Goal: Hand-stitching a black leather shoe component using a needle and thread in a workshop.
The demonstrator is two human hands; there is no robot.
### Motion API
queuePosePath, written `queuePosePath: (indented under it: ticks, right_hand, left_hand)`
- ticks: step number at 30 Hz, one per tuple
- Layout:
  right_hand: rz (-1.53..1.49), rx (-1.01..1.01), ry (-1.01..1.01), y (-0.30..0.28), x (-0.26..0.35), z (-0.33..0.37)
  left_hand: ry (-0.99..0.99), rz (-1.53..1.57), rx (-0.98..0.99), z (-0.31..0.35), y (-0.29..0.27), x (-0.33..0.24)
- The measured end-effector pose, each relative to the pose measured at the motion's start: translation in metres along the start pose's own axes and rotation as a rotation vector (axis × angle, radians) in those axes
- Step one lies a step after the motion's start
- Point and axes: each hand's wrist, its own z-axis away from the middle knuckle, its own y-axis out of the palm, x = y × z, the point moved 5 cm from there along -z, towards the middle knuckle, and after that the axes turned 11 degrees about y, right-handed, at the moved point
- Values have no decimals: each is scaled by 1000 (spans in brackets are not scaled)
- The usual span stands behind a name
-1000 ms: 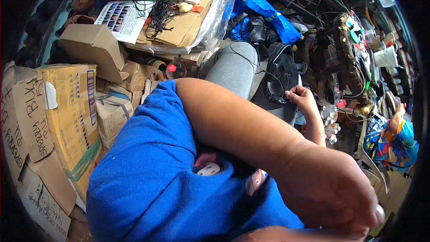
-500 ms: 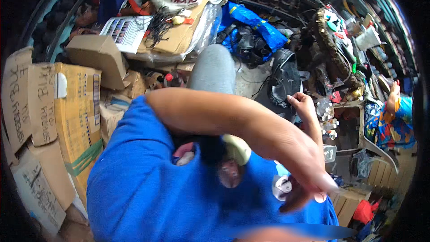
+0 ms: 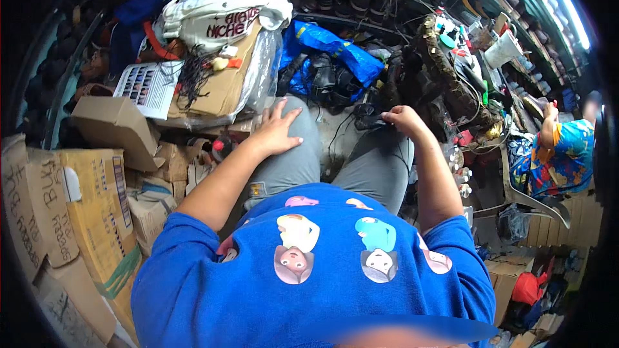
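My left hand lies spread on my left knee, on the grey trousers, and holds nothing. Over by the right knee, the thumb and fingers of my right hand pinch the edge of a black shoe. Only part of that shoe shows, small and dark against the floor. Thin dark cords hang between my knees, beside the shoe.
Ahead sits a blue bag with black shoes. A cardboard stack bears a white cloth bag. Boxes crowd the left. A cluttered stand and plastic bottles are right. Another person sits far right.
My left arm has swung back from across my body on the right, and its hand now rests on my knee. The right hand and the shoe have shifted left in view; the shoe is turned.
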Motion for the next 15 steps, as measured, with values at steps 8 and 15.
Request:
queuePosePath:
  ticks: [8, 15]
  right_hand:
    - [118, -285, 8, 13, -10, 6]
    - [279, -395, -154, 16, -1, 16]
  left_hand:
    - [-76, 7, 94, -46, -9, 27]
    - [-52, -105, -33, -63, 0, -4]
